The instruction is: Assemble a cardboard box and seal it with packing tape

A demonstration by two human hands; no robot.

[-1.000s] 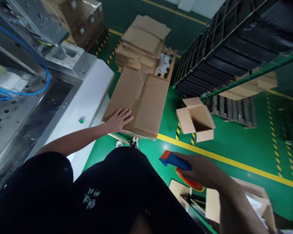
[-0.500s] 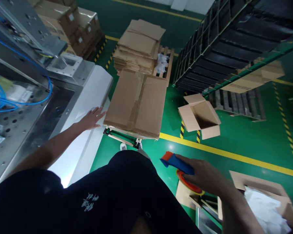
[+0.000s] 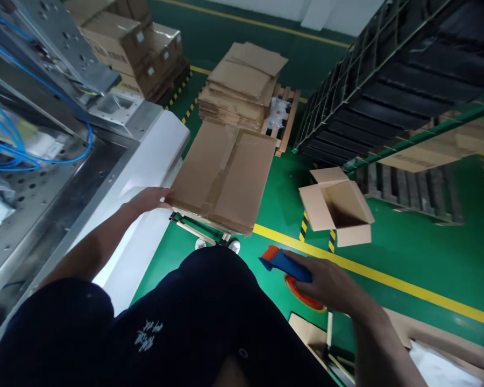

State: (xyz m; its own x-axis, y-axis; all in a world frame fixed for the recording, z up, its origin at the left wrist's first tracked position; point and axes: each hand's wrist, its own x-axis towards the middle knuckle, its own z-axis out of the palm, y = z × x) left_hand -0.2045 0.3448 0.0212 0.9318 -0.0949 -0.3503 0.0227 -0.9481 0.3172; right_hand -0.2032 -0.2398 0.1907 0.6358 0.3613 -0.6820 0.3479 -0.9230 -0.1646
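A large taped cardboard box (image 3: 242, 172) rests on a low pipe-frame stand (image 3: 196, 231) in front of me. My left hand (image 3: 151, 199) touches the box's near left corner, its thumb and fingers apart around the edge. In my right hand (image 3: 322, 279) is a blue and orange tape dispenser (image 3: 290, 266), held by its handle to the right of my body. The dispenser's orange-red roll core with a yellow rim hangs below the hand. Part of the handle is hidden by my fingers.
A white machine housing (image 3: 145, 172) runs along the left. Flattened cardboard (image 3: 242, 75) is stacked on a pallet behind the box. An open carton (image 3: 339, 204) lies on the green floor at right, near a black-filled rack (image 3: 387, 91). Another carton (image 3: 460, 344) stands at lower right.
My left hand has moved from beside the box onto its near left corner. The tape dispenser has shifted slightly left in my right hand. The view has shifted a little.
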